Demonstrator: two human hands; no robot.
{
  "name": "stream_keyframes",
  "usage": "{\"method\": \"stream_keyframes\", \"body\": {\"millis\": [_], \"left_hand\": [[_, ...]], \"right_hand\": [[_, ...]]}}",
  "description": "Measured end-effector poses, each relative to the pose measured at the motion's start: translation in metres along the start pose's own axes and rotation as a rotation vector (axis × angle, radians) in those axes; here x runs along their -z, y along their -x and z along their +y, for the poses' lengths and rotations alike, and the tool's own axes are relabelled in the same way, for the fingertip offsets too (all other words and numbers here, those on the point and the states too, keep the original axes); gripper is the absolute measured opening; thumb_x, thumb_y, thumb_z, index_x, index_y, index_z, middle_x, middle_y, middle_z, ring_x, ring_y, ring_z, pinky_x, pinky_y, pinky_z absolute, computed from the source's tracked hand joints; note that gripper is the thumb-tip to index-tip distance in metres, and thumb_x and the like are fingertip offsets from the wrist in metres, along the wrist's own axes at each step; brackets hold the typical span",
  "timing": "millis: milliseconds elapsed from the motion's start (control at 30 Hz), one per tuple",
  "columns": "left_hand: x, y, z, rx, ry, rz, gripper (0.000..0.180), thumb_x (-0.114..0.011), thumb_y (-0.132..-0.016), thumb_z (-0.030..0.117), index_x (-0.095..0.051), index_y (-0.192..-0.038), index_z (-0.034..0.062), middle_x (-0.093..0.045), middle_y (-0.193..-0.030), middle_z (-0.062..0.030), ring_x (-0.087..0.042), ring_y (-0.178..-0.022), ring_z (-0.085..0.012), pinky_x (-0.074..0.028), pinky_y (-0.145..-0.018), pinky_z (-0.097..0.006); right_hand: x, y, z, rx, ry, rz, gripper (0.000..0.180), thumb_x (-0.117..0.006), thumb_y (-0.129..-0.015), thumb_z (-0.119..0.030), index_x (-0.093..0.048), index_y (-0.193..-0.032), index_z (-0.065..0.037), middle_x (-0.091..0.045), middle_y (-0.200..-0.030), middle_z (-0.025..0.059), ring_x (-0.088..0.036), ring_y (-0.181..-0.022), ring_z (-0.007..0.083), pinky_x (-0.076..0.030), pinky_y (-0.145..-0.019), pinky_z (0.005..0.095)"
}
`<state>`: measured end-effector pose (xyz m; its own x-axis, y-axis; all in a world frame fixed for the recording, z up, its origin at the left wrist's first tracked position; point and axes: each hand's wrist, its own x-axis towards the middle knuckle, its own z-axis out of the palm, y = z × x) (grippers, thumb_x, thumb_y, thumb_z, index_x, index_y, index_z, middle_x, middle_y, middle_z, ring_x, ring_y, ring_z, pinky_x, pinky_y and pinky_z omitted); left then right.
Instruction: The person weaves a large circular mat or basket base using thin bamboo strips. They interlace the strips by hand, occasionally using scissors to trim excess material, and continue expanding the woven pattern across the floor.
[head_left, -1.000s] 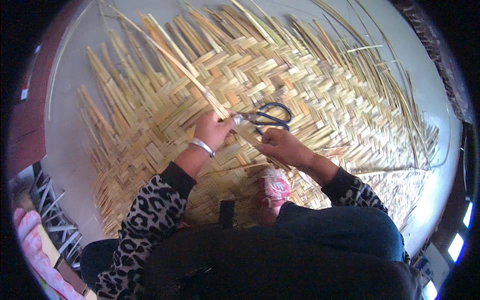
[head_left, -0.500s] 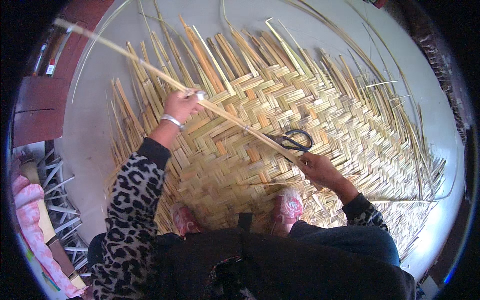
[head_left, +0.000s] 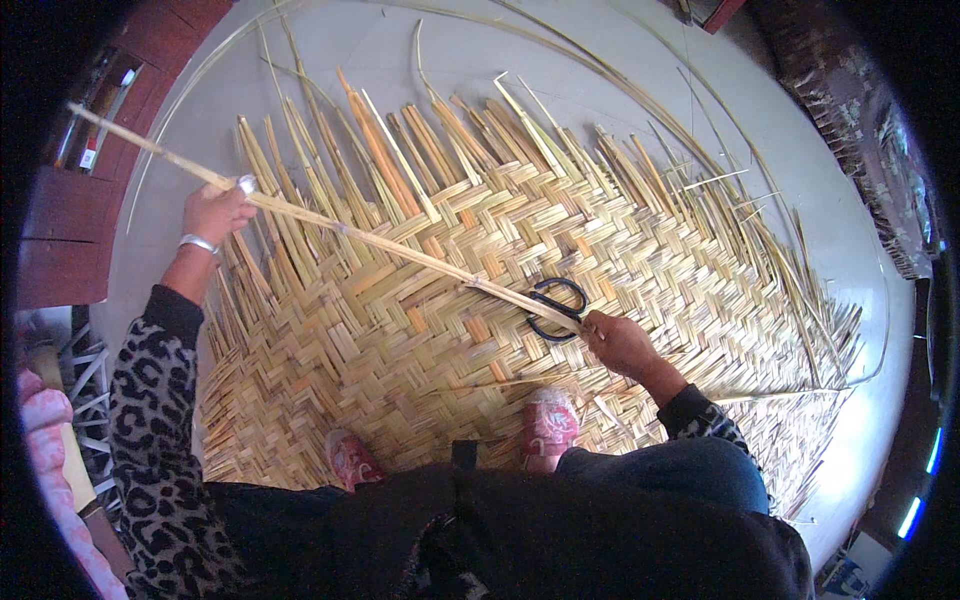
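Observation:
A long pale split-cane strip (head_left: 385, 243) stretches slantwise across the view, held above a woven mat (head_left: 480, 390). My left hand (head_left: 216, 213) is closed round it toward its far left end, with something shiny at the fingers. At the strip's near right end, my right hand (head_left: 622, 343) grips it with the fingers closed. Scissors with dark looped handles (head_left: 563, 302) lie on the mat just beside my right hand; the strip covers part of them. Loose strip ends (head_left: 385, 150) stick out unwoven along the mat's far edge.
My feet in pink shoes (head_left: 551, 428) stand on the mat. Long thin strips (head_left: 640, 80) curve over the grey floor (head_left: 330, 30) beyond it. Reddish-brown furniture (head_left: 75, 215) stands at the left, above pink cloth (head_left: 45, 425). A patterned fringed cloth (head_left: 850, 120) hangs at the far right.
My left hand has slid outward to the left along the strip, spreading my hands wider apart. The strip lies at a flatter slant. My right hand keeps its hold near the scissors.

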<state>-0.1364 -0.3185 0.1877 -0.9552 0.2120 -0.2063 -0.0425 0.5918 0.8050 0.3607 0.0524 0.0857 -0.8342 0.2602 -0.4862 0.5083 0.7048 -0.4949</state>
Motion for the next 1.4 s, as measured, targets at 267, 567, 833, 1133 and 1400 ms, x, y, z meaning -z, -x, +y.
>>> {"method": "stream_keyframes", "body": {"millis": [267, 567, 833, 1133, 1400], "left_hand": [[0.117, -0.007, -0.04, 0.023, -0.07, 0.107, 0.027, -0.071, -0.084, 0.023, -0.065, -0.097, 0.0004, -0.067, -0.082, -0.0074, -0.067, -0.068, -0.0152, -0.053, -0.051, -0.026], [0.225, -0.03, -0.155, 0.141, 0.039, 0.227, 0.024, -0.063, -0.09, 0.023, -0.06, -0.103, 0.0034, -0.066, -0.084, -0.0083, -0.068, -0.071, -0.0191, -0.054, -0.055, -0.029], [0.314, -0.056, -0.26, 0.1, -0.07, 0.193, 0.019, -0.061, -0.09, 0.018, -0.06, -0.105, 0.0067, -0.066, -0.088, -0.0069, -0.067, -0.073, -0.0198, -0.054, -0.054, -0.031], [0.341, -0.011, -0.253, 0.31, 0.664, 0.537, 0.029, -0.056, -0.093, 0.022, -0.058, -0.117, 0.0063, -0.064, -0.107, -0.0116, -0.065, -0.09, -0.0233, -0.053, -0.068, -0.032], [0.175, 0.006, -0.185, 0.395, 0.457, 0.006, 0.027, -0.059, -0.089, 0.013, -0.062, -0.115, 0.0045, -0.066, -0.115, -0.0062, -0.064, -0.102, -0.0191, -0.051, -0.087, -0.032]], "right_hand": [[0.006, 0.01, 0.016, -0.173, 0.051, 0.013, 0.02, -0.05, -0.093, -0.029, -0.058, -0.101, -0.013, -0.066, -0.083, 0.0193, -0.065, -0.079, 0.0407, -0.05, -0.068, 0.0515], [0.033, 0.006, 0.019, -0.193, 0.318, 0.057, 0.019, -0.046, -0.094, -0.027, -0.058, -0.103, -0.015, -0.067, -0.084, 0.0149, -0.065, -0.081, 0.0379, -0.051, -0.069, 0.0501], [0.053, -0.007, 0.005, -0.042, 0.423, 0.225, 0.014, -0.049, -0.09, -0.021, -0.056, -0.096, -0.011, -0.065, -0.081, 0.0172, -0.065, -0.078, 0.0389, -0.051, -0.066, 0.0513], [0.085, -0.05, 0.069, 0.078, 0.571, 0.393, 0.009, -0.055, -0.086, -0.017, -0.058, -0.093, -0.013, -0.067, -0.08, 0.0144, -0.066, -0.072, 0.0361, -0.053, -0.063, 0.047], [0.157, -0.07, 0.03, -0.172, -0.887, 0.434, 0.039, -0.056, -0.091, -0.013, -0.046, -0.127, -0.002, -0.063, -0.088, 0.0106, -0.066, -0.074, 0.0202, -0.058, -0.062, 0.03]]}}
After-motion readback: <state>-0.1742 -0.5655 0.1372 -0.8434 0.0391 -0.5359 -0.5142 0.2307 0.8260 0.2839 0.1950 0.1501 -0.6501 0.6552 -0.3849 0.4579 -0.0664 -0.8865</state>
